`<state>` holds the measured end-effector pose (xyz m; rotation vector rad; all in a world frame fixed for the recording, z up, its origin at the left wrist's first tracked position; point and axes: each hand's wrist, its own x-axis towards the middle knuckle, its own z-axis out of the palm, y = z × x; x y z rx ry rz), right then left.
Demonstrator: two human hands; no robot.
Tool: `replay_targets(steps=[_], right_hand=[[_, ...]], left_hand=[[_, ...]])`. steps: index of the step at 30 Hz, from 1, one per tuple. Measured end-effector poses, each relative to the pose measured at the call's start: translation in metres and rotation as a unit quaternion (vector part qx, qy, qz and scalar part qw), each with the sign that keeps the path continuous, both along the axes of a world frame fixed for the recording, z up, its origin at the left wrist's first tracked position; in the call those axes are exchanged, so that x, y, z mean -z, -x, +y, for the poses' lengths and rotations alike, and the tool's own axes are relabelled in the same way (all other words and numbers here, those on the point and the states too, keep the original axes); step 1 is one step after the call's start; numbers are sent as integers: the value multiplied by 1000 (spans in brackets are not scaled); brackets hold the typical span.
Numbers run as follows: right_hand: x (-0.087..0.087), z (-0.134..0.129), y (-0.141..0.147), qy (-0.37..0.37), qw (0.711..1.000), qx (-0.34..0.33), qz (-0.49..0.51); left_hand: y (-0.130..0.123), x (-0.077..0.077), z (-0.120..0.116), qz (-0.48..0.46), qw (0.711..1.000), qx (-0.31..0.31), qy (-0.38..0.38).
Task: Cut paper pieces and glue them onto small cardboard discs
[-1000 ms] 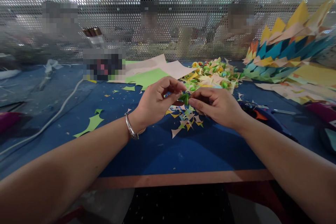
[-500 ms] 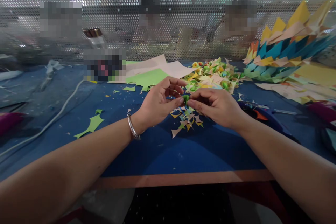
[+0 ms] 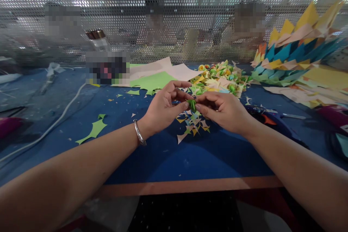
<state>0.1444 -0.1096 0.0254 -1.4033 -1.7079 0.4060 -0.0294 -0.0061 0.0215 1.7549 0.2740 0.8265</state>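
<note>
A small green folded paper piece [image 3: 191, 105] is pinched between my two hands, above the middle of the blue table. My left hand [image 3: 165, 107], with a silver bangle at the wrist, grips its left side with thumb and fingers. From the right, my right hand [image 3: 223, 110] holds it between thumb and forefinger. Under and just in front of the fingers lie small paper scraps [image 3: 190, 128] in pink, green and yellow. Behind my hands is a heap of small folded paper pieces [image 3: 224, 76], mostly green, yellow and pink.
Pink and green sheets [image 3: 154, 79] lie behind my left hand. A layered paper construction [image 3: 296, 54] stands at the back right. A dark blue tool [image 3: 282, 127] lies beside my right forearm. A white cable [image 3: 59, 119] and a green scrap [image 3: 95, 128] are on the left.
The green piece has turned between my fingertips and shows a wider, pleated side. Both hands keep their hold and have shifted only slightly.
</note>
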Motion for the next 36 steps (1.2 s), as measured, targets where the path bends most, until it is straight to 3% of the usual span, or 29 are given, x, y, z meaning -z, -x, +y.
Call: replay_targets(steps=[6, 14, 21, 29, 36], right_hand=[[2, 0, -1, -2, 1000, 13, -24], [4, 1, -2, 13, 999, -10, 36], [3, 0, -2, 15, 999, -14, 48], [1, -2, -2, 17, 998, -18, 51], [1, -2, -2, 18, 998, -22, 50]], left_hand=[[2, 5, -4, -9, 998, 5, -69], [3, 4, 2, -12, 998, 56, -6], [2, 6, 4, -14, 998, 61, 3], [0, 3, 4, -24, 994, 72, 84], [0, 2, 5, -13, 994, 57, 90]])
